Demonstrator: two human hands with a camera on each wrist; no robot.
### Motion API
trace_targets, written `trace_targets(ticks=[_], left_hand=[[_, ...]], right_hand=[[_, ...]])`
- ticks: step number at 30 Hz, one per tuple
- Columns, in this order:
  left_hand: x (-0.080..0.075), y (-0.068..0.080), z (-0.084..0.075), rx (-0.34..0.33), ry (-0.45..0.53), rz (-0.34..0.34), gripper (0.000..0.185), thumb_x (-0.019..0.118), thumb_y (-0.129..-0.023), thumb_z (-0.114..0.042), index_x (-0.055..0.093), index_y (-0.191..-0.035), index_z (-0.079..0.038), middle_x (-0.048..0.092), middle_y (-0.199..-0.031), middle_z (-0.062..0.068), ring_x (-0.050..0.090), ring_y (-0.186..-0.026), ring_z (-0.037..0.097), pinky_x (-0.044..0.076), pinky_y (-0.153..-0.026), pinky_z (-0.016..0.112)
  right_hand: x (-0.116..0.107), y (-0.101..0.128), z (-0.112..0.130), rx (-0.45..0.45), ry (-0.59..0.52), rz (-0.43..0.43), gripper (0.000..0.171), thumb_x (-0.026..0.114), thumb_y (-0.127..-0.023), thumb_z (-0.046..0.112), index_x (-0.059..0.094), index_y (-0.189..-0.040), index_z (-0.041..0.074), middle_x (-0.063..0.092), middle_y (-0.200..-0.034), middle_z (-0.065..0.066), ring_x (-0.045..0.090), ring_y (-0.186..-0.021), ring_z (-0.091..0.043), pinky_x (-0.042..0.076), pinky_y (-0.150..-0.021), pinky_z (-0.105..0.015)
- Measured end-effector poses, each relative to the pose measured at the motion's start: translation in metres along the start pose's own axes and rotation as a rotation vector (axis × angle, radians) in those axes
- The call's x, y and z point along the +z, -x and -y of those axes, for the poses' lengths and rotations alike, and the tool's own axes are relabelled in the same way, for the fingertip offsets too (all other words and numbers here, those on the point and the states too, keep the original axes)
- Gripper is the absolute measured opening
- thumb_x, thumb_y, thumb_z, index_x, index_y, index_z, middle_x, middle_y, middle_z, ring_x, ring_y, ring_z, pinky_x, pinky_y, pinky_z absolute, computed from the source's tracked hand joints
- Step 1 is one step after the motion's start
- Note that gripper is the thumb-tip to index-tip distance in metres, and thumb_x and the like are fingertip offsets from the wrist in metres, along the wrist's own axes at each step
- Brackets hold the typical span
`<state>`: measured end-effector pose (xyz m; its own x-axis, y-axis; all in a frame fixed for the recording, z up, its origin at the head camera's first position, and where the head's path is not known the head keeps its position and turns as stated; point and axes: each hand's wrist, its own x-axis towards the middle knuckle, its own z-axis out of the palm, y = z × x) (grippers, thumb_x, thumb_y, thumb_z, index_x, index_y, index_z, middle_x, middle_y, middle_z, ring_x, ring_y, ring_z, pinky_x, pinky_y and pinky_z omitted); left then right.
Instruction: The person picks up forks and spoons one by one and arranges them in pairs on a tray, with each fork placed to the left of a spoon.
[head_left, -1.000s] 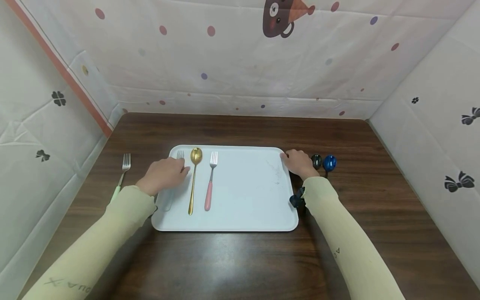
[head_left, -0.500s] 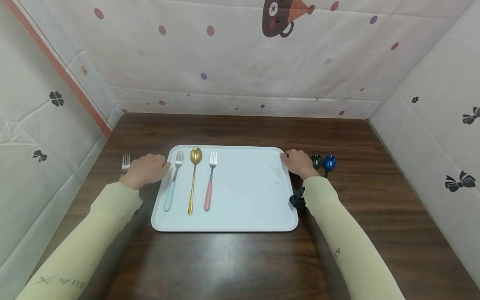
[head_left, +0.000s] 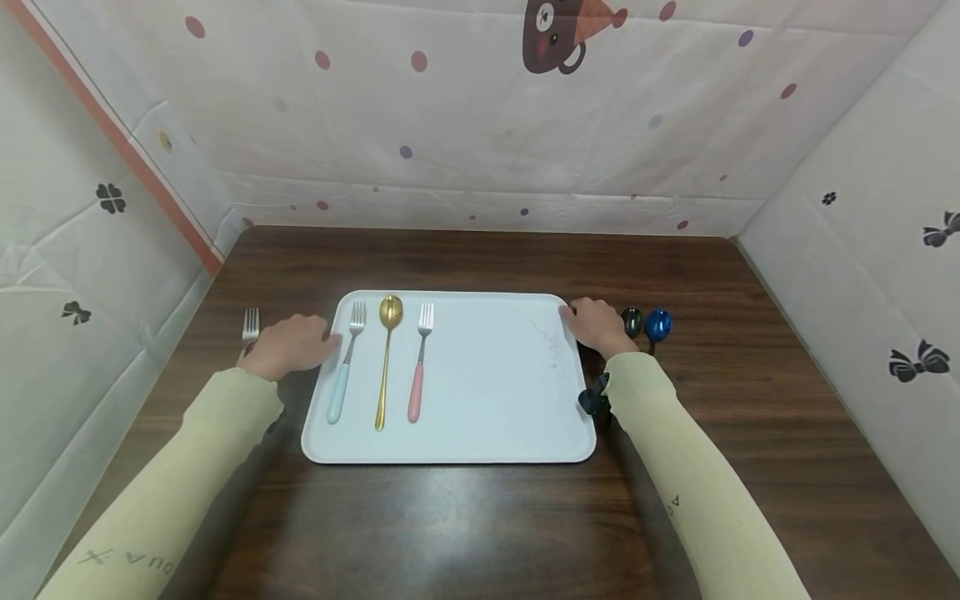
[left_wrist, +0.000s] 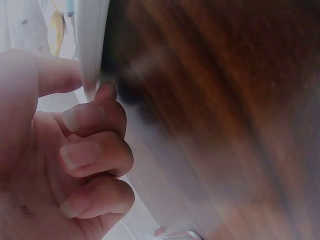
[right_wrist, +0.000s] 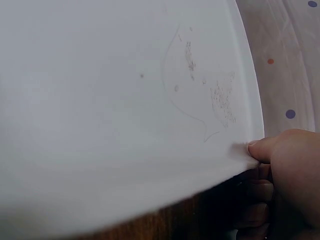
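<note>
A white tray (head_left: pixel 495 375) lies on the table with a blue-handled fork (head_left: pixel 340 392), a gold spoon (head_left: pixel 386 367) and a pink-handled fork (head_left: pixel 416 392) side by side on its left half. My left hand (head_left: pixel 291 346) pinches the tray's left rim, thumb on top and curled fingers at the outer side, as the left wrist view shows. At the upper right corner, my right hand (head_left: pixel 596 327) grips the rim, its thumb (right_wrist: pixel 260 149) over the edge and the other fingers below. Partly behind my left hand is another fork (head_left: pixel 251 323), its handle hidden.
Right of the right hand lie a dark spoon (head_left: pixel 632 322) and a blue spoon (head_left: pixel 659 326), their handles mostly hidden by the arm. The brown wooden table (head_left: pixel 450 533) is bordered by patterned white cloth (head_left: pixel 465 117) at the back and both sides.
My left hand has left the blue-handled fork, which now lies on the tray, and moved left to the tray's left rim. The right hand has stayed at its corner.
</note>
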<state>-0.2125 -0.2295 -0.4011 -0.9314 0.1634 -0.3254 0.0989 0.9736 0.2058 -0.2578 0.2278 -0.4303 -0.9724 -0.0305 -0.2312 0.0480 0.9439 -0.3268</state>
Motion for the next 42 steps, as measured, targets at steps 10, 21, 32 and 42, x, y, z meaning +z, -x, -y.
trace_targets(ticks=[10, 21, 32, 42], left_hand=[[0.001, 0.0, 0.004, 0.039, 0.088, 0.009, 0.044, 0.041, -0.1, -0.034, 0.056, -0.117, 0.004, 0.062, -0.091, 0.015, 0.056, -0.078, 0.025, 0.045, -0.064, 0.037], [0.003, -0.006, 0.011, 0.05, 0.107, -0.004, 0.045, 0.042, -0.1, -0.034, 0.055, -0.121, 0.004, 0.063, -0.101, 0.018, 0.057, -0.083, 0.027, 0.048, -0.071, 0.042], [0.008, -0.009, 0.012, 0.045, 0.12, 0.002, 0.04, 0.039, -0.1, -0.032, 0.057, -0.111, 0.002, 0.059, -0.083, 0.012, 0.055, -0.073, 0.023, 0.042, -0.062, 0.034], [0.009, -0.006, 0.007, 0.018, 0.136, -0.003, 0.038, 0.036, -0.1, -0.029, 0.057, -0.106, 0.002, 0.056, -0.079, 0.011, 0.054, -0.07, 0.023, 0.041, -0.059, 0.033]], right_hand=[[-0.004, 0.003, 0.004, -0.023, 0.018, 0.002, 0.054, 0.034, -0.103, 0.038, 0.049, -0.137, -0.001, 0.053, -0.136, -0.024, 0.054, -0.12, -0.041, 0.042, -0.101, -0.056], [-0.007, 0.004, 0.005, -0.008, -0.006, 0.009, 0.054, 0.034, -0.104, 0.038, 0.046, -0.139, -0.001, 0.052, -0.138, -0.025, 0.052, -0.121, -0.041, 0.039, -0.103, -0.057], [-0.004, 0.001, 0.001, -0.003, -0.014, 0.024, 0.056, 0.034, -0.103, 0.039, 0.046, -0.139, -0.002, 0.051, -0.138, -0.025, 0.051, -0.123, -0.042, 0.039, -0.103, -0.058], [-0.007, 0.004, 0.002, -0.023, -0.028, 0.063, 0.053, 0.036, -0.103, 0.039, 0.051, -0.132, -0.002, 0.057, -0.125, -0.025, 0.056, -0.108, -0.038, 0.044, -0.097, -0.053]])
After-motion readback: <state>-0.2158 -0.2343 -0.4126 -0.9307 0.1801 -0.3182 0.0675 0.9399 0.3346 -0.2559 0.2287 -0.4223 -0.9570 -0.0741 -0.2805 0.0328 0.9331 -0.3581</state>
